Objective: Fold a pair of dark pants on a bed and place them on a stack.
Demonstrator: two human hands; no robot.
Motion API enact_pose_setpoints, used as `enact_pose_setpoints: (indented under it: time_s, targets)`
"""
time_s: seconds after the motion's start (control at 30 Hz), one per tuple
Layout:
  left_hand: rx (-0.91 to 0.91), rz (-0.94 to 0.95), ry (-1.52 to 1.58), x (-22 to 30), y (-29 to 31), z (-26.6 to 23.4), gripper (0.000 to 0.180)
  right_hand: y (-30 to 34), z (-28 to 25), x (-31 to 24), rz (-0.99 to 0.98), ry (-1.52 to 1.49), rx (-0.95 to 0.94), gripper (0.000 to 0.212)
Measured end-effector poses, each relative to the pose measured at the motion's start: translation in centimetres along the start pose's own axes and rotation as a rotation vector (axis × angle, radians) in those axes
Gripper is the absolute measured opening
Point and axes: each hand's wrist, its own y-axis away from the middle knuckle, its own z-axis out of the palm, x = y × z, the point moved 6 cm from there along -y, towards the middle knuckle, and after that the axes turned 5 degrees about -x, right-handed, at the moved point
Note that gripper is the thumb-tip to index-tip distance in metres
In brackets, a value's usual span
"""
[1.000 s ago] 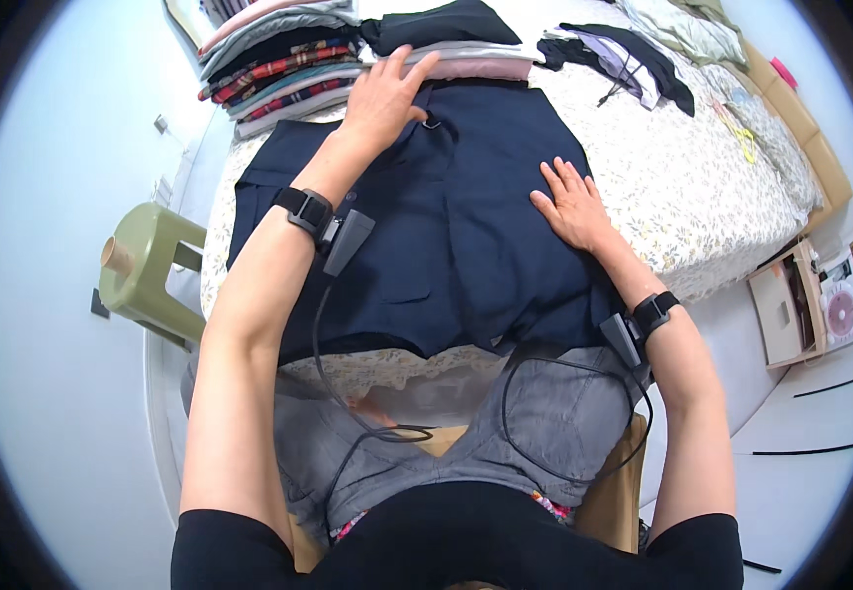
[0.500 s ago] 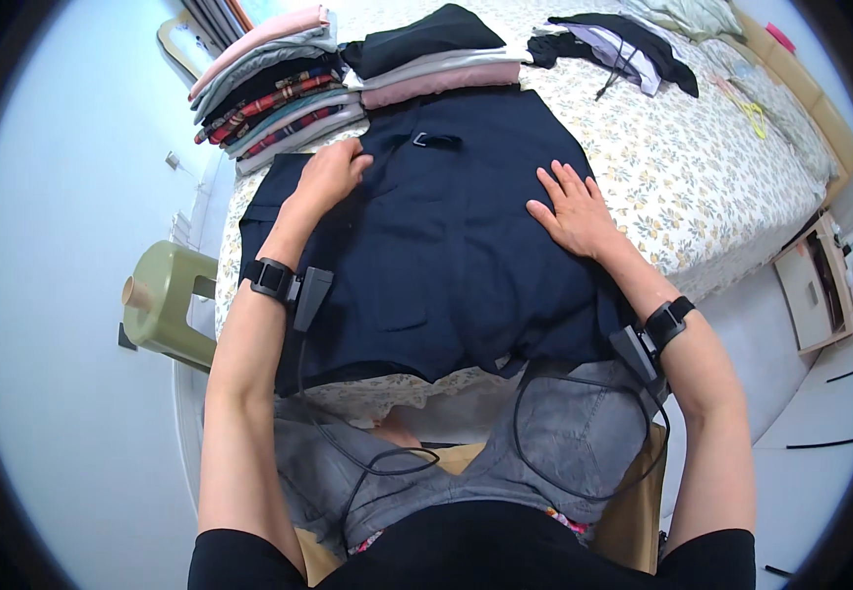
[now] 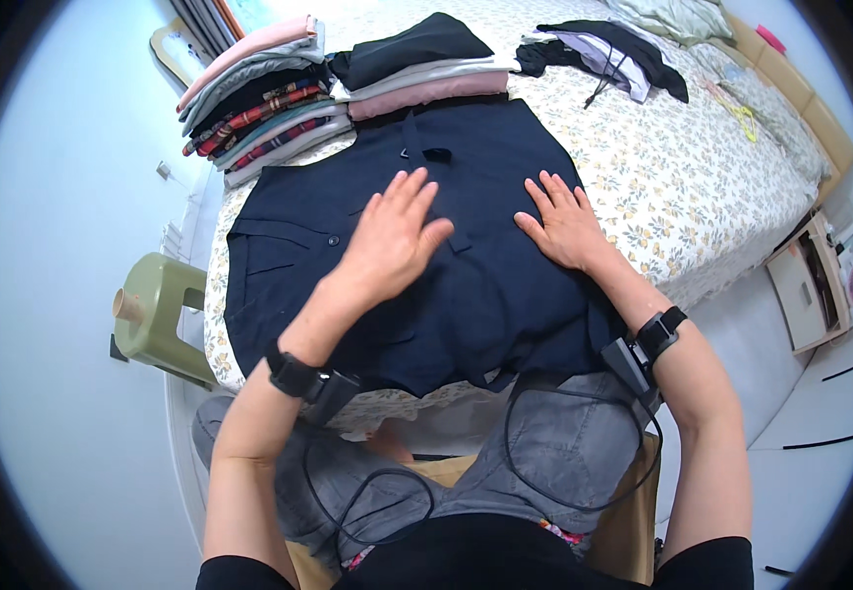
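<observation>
a: where is the navy garment (image 3: 505, 295)?
b: spread on the floral-covered bed (image 3: 692, 211), its near edge by the person's lap. a small buckle (image 3: 405, 152) shows toward its far edge, a button (image 3: 334, 240) on its left part.
a: left hand (image 3: 395, 239)?
b: palm down over the garment's middle, fingers extended, thumb apart, clamped on nothing. whether it touches cloth, cannot tell.
a: right hand (image 3: 564, 224)?
b: flat on the garment's right side, fingers and thumb apart, no grip.
a: beyond the garment?
b: two stacks of folded clothes (image 3: 430, 90), side by side.
</observation>
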Motion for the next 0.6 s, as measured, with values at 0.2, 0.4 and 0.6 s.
enact_pose_setpoints:
  time_s: [0.2, 0.4, 0.6]
  targets:
    - [-0.291, -0.092, 0.047, 0.2, 2.2, 5.3, 0.057, -0.1, -0.4, -0.7, -0.029, 0.01, 0.019, 0.068]
    - [-0.004, -0.081, 0.198, -2.1, 5.3, -0.7, 0.048, -0.2, 0.1, 0.7, -0.016, -0.017, 0.038, 0.066]
    - [0.288, -0.829, 0.593, -15.1, 23.0, -7.9, 0.041, 0.5, -3.7, 3.7, 0.009, -0.727, 0.318, 0.067]
